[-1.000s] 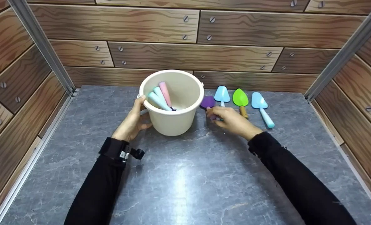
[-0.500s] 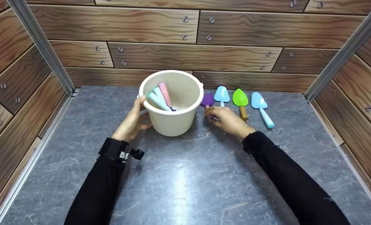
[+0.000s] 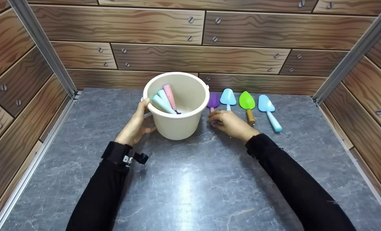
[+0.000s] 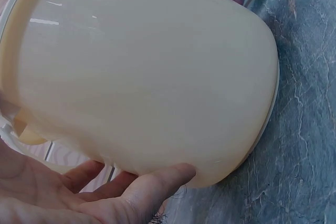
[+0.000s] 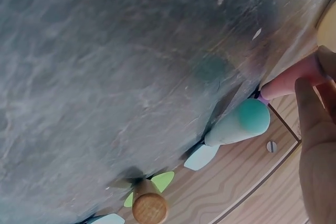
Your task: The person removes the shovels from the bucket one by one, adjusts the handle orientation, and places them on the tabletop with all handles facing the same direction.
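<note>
A cream bucket (image 3: 177,126) stands on the grey marbled tabletop, with my left hand (image 3: 135,123) holding its left side. Pale teal and pink handles (image 3: 169,97) lean inside it; the parts below them are mostly hidden. To the right of the bucket, my right hand (image 3: 230,123) pinches the pink handle (image 5: 291,80) of a trowel with a purple blade (image 3: 213,100). My fingers cover much of that handle in the head view. Close beside it lies a light blue trowel (image 3: 228,97), its teal-tipped handle (image 5: 247,121) visible in the right wrist view.
Further right lie a green trowel (image 3: 247,100) with a brown wooden handle (image 5: 149,208) and another light blue trowel (image 3: 266,103). Wood-patterned walls (image 3: 200,57) rise behind and on both sides of the tabletop (image 3: 158,192).
My right hand has shifted slightly left along with the pink handle, and more of the purple blade shows. My left hand and the bucket have stayed in place.
</note>
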`<state>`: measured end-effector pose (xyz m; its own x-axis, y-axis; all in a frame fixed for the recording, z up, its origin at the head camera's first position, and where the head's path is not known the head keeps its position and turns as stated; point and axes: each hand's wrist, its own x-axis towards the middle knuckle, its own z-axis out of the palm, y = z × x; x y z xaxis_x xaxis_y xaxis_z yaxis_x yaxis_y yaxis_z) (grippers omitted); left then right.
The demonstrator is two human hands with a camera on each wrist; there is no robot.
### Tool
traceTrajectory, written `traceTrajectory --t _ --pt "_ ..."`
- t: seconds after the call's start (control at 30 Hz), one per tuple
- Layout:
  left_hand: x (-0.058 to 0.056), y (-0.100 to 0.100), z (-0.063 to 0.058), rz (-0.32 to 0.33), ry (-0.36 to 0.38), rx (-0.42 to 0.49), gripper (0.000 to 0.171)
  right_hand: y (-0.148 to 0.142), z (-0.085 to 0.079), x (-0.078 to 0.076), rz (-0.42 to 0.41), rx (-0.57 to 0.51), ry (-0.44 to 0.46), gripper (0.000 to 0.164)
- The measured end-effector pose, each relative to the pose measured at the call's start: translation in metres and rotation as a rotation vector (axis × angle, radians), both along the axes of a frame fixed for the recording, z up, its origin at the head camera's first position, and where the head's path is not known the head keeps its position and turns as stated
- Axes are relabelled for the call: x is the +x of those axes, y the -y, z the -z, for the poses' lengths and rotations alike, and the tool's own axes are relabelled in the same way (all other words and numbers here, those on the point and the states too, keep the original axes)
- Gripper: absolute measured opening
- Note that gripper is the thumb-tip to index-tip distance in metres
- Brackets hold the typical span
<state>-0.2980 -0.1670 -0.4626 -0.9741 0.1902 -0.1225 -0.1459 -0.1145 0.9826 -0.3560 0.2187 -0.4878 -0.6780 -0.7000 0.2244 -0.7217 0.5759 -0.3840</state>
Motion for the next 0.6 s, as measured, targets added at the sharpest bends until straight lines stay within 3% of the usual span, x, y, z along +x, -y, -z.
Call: traceTrajectory --t 0.4,0.6 --pt "0.000 0.000 0.000 -0.003 0.000 0.003 0.087 -0.001 -0.001 0.000 -0.011 0.021 0.024 0.022" --pt "0.001 0.000 -0.001 -0.004 0.003 0.003 0.087 -0.003 -0.011 0.002 0.038 0.038 0.012 0.034"
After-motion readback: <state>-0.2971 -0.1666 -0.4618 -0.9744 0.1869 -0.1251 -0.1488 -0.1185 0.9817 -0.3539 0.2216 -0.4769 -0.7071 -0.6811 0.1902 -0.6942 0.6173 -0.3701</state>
